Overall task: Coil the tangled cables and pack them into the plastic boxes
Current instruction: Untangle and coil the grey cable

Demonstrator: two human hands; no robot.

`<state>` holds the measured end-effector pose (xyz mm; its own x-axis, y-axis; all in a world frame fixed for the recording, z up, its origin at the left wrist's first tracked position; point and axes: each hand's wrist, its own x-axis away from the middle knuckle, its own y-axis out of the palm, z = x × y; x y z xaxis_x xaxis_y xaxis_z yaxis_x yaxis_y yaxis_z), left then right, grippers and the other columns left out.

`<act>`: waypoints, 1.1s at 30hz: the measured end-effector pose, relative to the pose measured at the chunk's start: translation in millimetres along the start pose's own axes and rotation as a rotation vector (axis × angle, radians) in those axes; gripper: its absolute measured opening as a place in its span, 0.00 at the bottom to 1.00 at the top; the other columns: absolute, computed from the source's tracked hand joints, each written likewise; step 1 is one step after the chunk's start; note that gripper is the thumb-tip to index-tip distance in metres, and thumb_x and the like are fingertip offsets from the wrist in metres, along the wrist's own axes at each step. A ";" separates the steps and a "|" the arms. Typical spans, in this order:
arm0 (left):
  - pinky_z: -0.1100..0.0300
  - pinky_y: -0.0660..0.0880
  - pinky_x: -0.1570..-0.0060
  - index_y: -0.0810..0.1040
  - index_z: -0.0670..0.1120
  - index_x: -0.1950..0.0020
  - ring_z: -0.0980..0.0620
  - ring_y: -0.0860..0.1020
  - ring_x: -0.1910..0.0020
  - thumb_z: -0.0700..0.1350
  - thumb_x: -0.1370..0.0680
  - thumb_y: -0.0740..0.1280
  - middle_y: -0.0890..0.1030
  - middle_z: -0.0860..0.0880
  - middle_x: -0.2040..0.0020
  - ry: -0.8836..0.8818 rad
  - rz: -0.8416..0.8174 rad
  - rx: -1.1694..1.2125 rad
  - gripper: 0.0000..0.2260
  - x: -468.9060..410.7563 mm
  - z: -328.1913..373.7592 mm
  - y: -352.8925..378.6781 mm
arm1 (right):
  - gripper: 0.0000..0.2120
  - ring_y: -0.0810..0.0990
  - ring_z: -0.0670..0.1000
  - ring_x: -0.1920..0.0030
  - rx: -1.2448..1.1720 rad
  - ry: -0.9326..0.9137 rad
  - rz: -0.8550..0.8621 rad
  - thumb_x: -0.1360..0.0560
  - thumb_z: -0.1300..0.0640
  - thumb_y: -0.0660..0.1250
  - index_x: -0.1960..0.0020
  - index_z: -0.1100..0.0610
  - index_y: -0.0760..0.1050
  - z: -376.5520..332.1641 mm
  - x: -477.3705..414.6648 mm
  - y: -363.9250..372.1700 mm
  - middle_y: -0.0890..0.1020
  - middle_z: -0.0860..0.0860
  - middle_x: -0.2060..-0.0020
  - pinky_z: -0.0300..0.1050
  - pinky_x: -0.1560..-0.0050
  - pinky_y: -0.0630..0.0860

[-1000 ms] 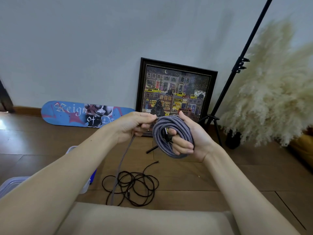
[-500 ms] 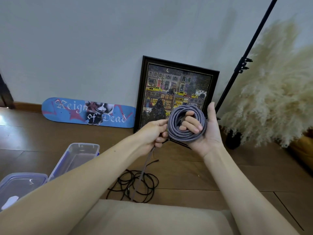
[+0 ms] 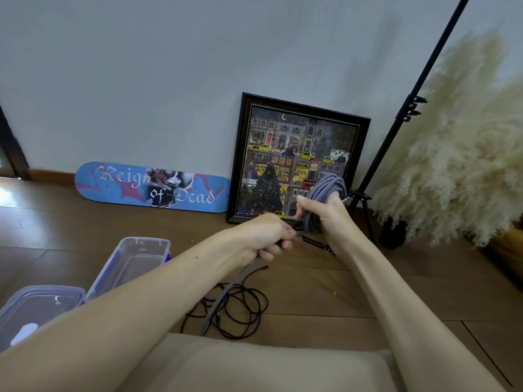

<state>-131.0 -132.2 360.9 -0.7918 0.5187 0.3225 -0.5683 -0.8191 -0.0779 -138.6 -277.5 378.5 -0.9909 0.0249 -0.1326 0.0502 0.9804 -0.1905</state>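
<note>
1. We see soft, even, rather dim light; the wall (image 3: 141,66) above the left hand (image 3: 263,239) looks dull grey-blue.
2. Far left of that hand the floor (image 3: 8,195) carries a white glare patch, so light seems to enter from there.
3. Right of the right hand (image 3: 328,213) the pampas grass (image 3: 467,151) is smeared by blur.
4. Toward the bottom edge we find wide-angle stretching.

**Tally of what is in view**

Two hands: left hand (image 3: 263,239), right hand (image 3: 325,216). Two cables: grey cable (image 3: 328,188), black cable (image 3: 237,309). Two plastic boxes: near box (image 3: 56,292), far box (image 3: 133,264). One skateboard deck (image 3: 152,188), one framed picture (image 3: 297,157), one stand (image 3: 410,108), one pampas bunch (image 3: 467,165).
</note>
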 end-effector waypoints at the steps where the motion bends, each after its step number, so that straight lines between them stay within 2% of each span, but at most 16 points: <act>1: 0.69 0.53 0.84 0.75 0.40 0.47 0.60 0.57 0.82 0.41 0.18 0.57 0.68 0.53 0.74 0.005 0.008 -0.041 0.09 1.0 1.2 -0.6 | 0.10 0.76 0.51 0.65 0.005 0.038 -0.020 0.22 0.61 0.65 0.50 0.61 0.63 0.8 0.9 1.6 0.76 0.55 0.67 0.41 0.67 0.77; 3: 0.68 0.53 0.83 0.76 0.39 0.47 0.60 0.57 0.82 0.42 0.18 0.58 0.68 0.54 0.76 0.003 0.016 -0.089 0.09 3.2 3.2 -1.7 | 0.18 0.75 0.50 0.68 0.050 0.083 -0.054 0.22 0.60 0.65 0.40 0.63 0.58 0.1 1.5 4.6 0.75 0.56 0.65 0.38 0.73 0.76; 5: 0.68 0.53 0.82 0.77 0.39 0.48 0.60 0.57 0.82 0.43 0.18 0.58 0.67 0.54 0.77 0.000 0.018 -0.124 0.10 4.9 4.9 -2.7 | 0.33 0.74 0.47 0.67 0.165 0.116 -0.074 0.21 0.58 0.65 0.29 0.66 0.47 4.4 -3.9 4.4 0.73 0.52 0.63 0.34 0.74 0.73; 7: 0.68 0.53 0.81 0.78 0.39 0.49 0.59 0.57 0.82 0.44 0.19 0.59 0.67 0.54 0.77 0.005 0.032 -0.194 0.11 7.4 7.3 -3.8 | 0.41 0.73 0.44 0.65 0.294 0.124 -0.104 0.21 0.54 0.65 0.26 0.68 0.39 9.7 -6.5 6.1 0.71 0.49 0.61 0.32 0.71 0.72; 10: 0.66 0.54 0.80 0.82 0.39 0.51 0.58 0.58 0.81 0.46 0.20 0.63 0.66 0.54 0.78 0.033 0.040 -0.331 0.12 12.4 10.7 -9.8 | 0.44 0.78 0.47 0.58 0.385 0.182 -0.162 0.22 0.40 0.60 0.24 0.64 0.38 17.6 -8.6 8.2 0.80 0.53 0.56 0.41 0.53 0.74; 11: 0.65 0.55 0.79 0.83 0.40 0.53 0.57 0.59 0.81 0.47 0.21 0.64 0.66 0.54 0.79 0.060 0.033 -0.374 0.12 13.9 11.8 -13.4 | 0.46 0.80 0.49 0.52 0.385 0.215 -0.191 0.24 0.33 0.56 0.23 0.61 0.39 18.2 -8.5 8.5 0.81 0.55 0.51 0.44 0.46 0.74; 12: 0.64 0.55 0.78 0.83 0.42 0.56 0.56 0.59 0.80 0.47 0.22 0.66 0.67 0.54 0.79 0.096 0.020 -0.413 0.11 15.8 13.1 -17.1 | 0.47 0.79 0.51 0.46 0.364 0.260 -0.236 0.28 0.28 0.51 0.22 0.59 0.45 18.2 -7.0 7.9 0.80 0.57 0.44 0.44 0.40 0.74; 13: 0.63 0.55 0.77 0.84 0.43 0.59 0.55 0.60 0.80 0.47 0.23 0.68 0.67 0.54 0.79 0.136 0.002 -0.447 0.10 17.7 14.7 -20.5 | 0.47 0.79 0.52 0.45 0.339 0.299 -0.299 0.30 0.26 0.46 0.25 0.60 0.59 17.4 -4.4 6.9 0.78 0.59 0.43 0.41 0.41 0.75; 14: 0.63 0.56 0.76 0.83 0.44 0.62 0.55 0.60 0.79 0.46 0.24 0.69 0.67 0.54 0.79 0.174 -0.016 -0.481 0.10 19.2 16.0 -23.6 | 0.47 0.80 0.53 0.52 0.309 0.321 -0.368 0.30 0.27 0.41 0.36 0.64 0.71 15.2 -1.6 8.1 0.79 0.61 0.50 0.38 0.49 0.78; 15: 0.65 0.58 0.76 0.83 0.44 0.64 0.56 0.62 0.79 0.46 0.24 0.69 0.68 0.55 0.80 0.207 -0.028 -0.513 0.10 20.5 17.0 -26.0 | 0.48 0.79 0.54 0.62 0.292 0.305 -0.436 0.29 0.28 0.37 0.47 0.69 0.75 13.3 1.3 10.4 0.78 0.62 0.60 0.40 0.60 0.79; 16: 0.67 0.60 0.76 0.82 0.44 0.65 0.58 0.63 0.79 0.45 0.25 0.70 0.68 0.56 0.80 0.232 -0.032 -0.538 0.10 21.3 17.4 -27.7 | 0.49 0.75 0.55 0.70 0.271 0.278 -0.492 0.29 0.29 0.34 0.51 0.72 0.74 12.8 2.7 13.1 0.75 0.62 0.68 0.44 0.67 0.76; 18: 0.72 0.62 0.75 0.80 0.41 0.65 0.61 0.66 0.79 0.44 0.26 0.72 0.68 0.57 0.80 0.270 -0.032 -0.553 0.09 21.3 18.4 -30.2 | 0.48 0.71 0.54 0.76 0.219 0.254 -0.578 0.29 0.30 0.31 0.52 0.70 0.72 13.3 5.7 15.2 0.71 0.59 0.74 0.45 0.70 0.71; 23: 0.75 0.62 0.73 0.80 0.40 0.65 0.63 0.69 0.77 0.44 0.29 0.74 0.73 0.59 0.78 0.372 0.006 -0.529 0.09 20.8 19.9 -36.3 | 0.43 0.70 0.54 0.78 0.127 0.283 -0.675 0.31 0.28 0.31 0.60 0.56 0.74 12.3 5.6 15.5 0.71 0.58 0.77 0.47 0.69 0.66; 26: 0.74 0.65 0.71 0.80 0.39 0.65 0.61 0.71 0.74 0.45 0.29 0.75 0.79 0.51 0.72 0.440 0.033 -0.517 0.10 21.8 19.7 -32.8 | 0.47 0.71 0.54 0.78 0.133 0.311 -0.694 0.32 0.26 0.28 0.59 0.62 0.71 11.9 4.8 13.1 0.72 0.58 0.78 0.47 0.70 0.68; 28: 0.72 0.65 0.71 0.79 0.39 0.66 0.59 0.72 0.75 0.46 0.29 0.75 0.80 0.45 0.71 0.473 0.048 -0.534 0.12 22.1 19.6 -29.5 | 0.47 0.70 0.55 0.78 0.134 0.329 -0.692 0.32 0.26 0.26 0.57 0.63 0.69 11.5 6.1 13.3 0.72 0.58 0.79 0.46 0.70 0.68; 33: 0.69 0.67 0.71 0.80 0.38 0.64 0.57 0.72 0.74 0.47 0.30 0.75 0.78 0.47 0.72 0.473 0.074 -0.515 0.13 21.8 21.5 -30.8 | 0.51 0.66 0.53 0.82 0.081 0.340 -0.740 0.32 0.26 0.27 0.55 0.68 0.71 7.8 8.6 17.1 0.69 0.57 0.82 0.43 0.75 0.67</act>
<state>-126.0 -101.0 390.6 -0.7786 0.6125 -0.1363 -0.4505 -0.6968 -0.5582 -145.3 -262.0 366.6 -0.7544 -0.5523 0.3547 -0.6356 0.7497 -0.1843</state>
